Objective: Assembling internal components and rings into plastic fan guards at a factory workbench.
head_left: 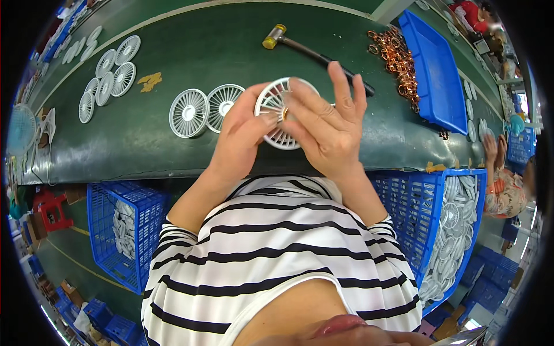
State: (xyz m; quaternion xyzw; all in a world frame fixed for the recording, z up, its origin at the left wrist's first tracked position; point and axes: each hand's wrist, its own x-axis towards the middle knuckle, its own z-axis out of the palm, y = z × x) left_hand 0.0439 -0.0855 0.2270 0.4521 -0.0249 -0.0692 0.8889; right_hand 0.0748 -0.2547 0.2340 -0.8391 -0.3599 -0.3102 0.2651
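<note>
In front of my chest, over the table's near side, my left hand (238,135) grips a white spoked plastic wheel (281,140) by its left side, the thumb lying across the spokes. My right hand (333,135) is at the wheel's hub, thumb and forefinger pinched round a small copper-coloured ring (285,114), mostly hidden by the fingers. Its other fingers are raised and apart. Left of my hands two more spoked wheels (189,113) rest on the table. Beyond my right hand lies a mallet (300,50) with a yellow head and dark handle.
Copper-coloured rings (397,57) are heaped at the right beside a blue tray (441,75). Several wheels (104,87) lie at the far left of the green table (190,46). Blue crates of white parts stand left (141,202) and right (424,213) of me. A co-worker's hands (493,149) are at far right.
</note>
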